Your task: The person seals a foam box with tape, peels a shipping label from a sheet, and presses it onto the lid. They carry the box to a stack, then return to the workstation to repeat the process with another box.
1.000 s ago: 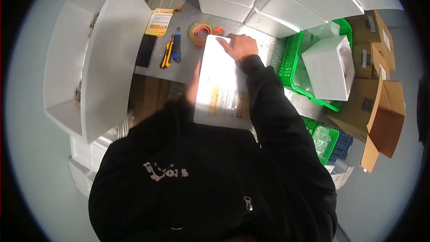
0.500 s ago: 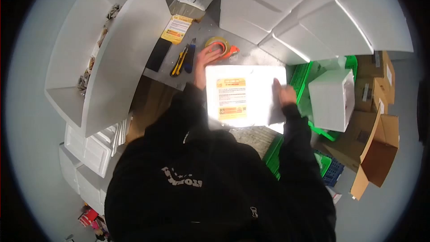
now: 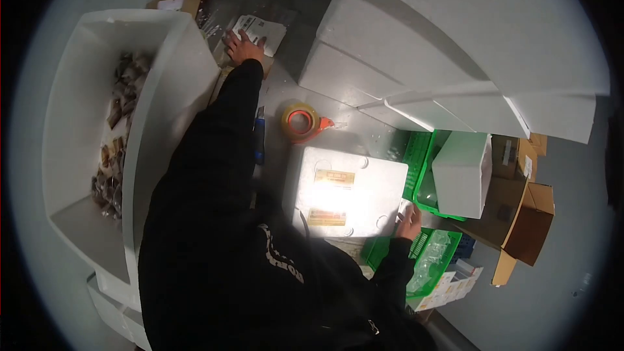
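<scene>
Half a second ago the left hand (image 3: 244, 47) lay by the tape roll (image 3: 299, 120) at the box's far left corner; now the arm is stretched out to 11 o'clock, and the hand rests flat, fingers spread and holding nothing, on the papers (image 3: 260, 29) far up the table (image 3: 286, 0). The right hand (image 3: 410, 223) was on top of the foam box (image 3: 344, 192) near its right edge; now it sits lower, at the box's near right corner, at about 4 o'clock from the box's middle. Its fingers curl against that corner; whether they clasp the edge or only press on it cannot be told. The view has swung as well, so the box lies lower in the picture, with two labels (image 3: 334, 178) washed out by glare on its lid.

The box lies on the table straight ahead of the body, touching the right hand and well apart from the left. The tape roll is just beyond the box's far left corner, at 11 o'clock from it, and touches neither hand. A blue knife (image 3: 259, 140) shows beside the left sleeve, between the roll and the arm. The green crate (image 3: 424, 156) stands just right of the box, at 3 o'clock, with a white foam block (image 3: 461, 172) in it. A large open foam bin (image 3: 97, 136) holding dark packets stands at 9 o'clock, left of the outstretched arm. Stacked foam boxes (image 3: 455, 45) fill the space from 12 to 2 o'clock.
</scene>
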`<state>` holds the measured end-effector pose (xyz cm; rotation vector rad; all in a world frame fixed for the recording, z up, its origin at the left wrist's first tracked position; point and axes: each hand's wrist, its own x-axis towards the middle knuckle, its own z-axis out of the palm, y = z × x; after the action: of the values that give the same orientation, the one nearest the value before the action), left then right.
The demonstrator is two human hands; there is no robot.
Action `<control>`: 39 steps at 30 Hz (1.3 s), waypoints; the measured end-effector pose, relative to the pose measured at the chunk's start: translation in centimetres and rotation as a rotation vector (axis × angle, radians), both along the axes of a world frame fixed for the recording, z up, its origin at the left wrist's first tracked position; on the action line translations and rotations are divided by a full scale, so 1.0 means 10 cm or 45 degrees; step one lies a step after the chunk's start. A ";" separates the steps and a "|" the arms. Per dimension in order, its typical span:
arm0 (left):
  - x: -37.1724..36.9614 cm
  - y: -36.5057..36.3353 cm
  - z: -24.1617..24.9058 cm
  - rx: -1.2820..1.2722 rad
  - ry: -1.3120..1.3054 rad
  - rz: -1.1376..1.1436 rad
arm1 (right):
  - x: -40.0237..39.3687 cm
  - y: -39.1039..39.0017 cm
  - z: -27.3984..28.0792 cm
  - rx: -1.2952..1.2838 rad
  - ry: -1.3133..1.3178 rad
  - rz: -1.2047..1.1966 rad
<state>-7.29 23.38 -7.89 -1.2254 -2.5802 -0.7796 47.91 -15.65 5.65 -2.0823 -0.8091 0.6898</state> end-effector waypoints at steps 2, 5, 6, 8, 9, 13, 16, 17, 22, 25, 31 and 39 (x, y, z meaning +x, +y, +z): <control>0.00 0.05 -0.01 -0.088 0.008 0.003 | 0.01 -0.18 0.08 -0.003 -0.070 -0.042; 0.05 0.05 0.10 0.092 -0.146 -0.007 | -0.21 -0.28 0.41 0.028 -0.166 -0.114; 0.05 0.06 0.14 0.213 -0.230 -0.001 | -0.28 -0.24 0.55 0.103 -0.168 -0.111; 0.09 -0.20 0.66 0.640 -0.357 -0.171 | -0.46 -0.13 0.83 0.253 -0.168 -0.112; 0.17 -0.53 1.18 0.822 -0.552 -0.306 | -0.53 -0.04 0.95 0.311 -0.072 -0.133; 0.55 -1.94 2.62 0.787 -1.637 -0.900 | -1.15 0.38 1.59 0.395 0.266 0.253; 0.81 -2.61 3.08 0.573 -1.647 -1.431 | -1.65 0.58 2.00 0.514 0.672 0.599; 0.88 -2.73 3.20 0.450 -1.613 -1.551 | -1.74 0.61 2.11 0.530 0.773 0.686; 1.19 -3.11 3.58 0.008 -1.365 -1.969 | -1.58 0.55 2.40 0.588 0.999 0.859; 1.39 -3.27 3.69 -0.017 -1.316 -1.989 | -1.40 0.39 2.48 0.593 0.952 0.871; 1.66 -3.44 3.87 -0.140 -1.338 -2.057 | -1.04 0.21 2.51 0.482 0.998 0.948; 1.87 -3.48 3.93 -0.172 -1.302 -2.127 | -0.82 0.10 2.49 0.519 1.083 0.955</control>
<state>11.41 -11.46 31.45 -3.7120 -1.2367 -1.7097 39.68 -14.68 30.56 -0.9136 -1.0763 1.5128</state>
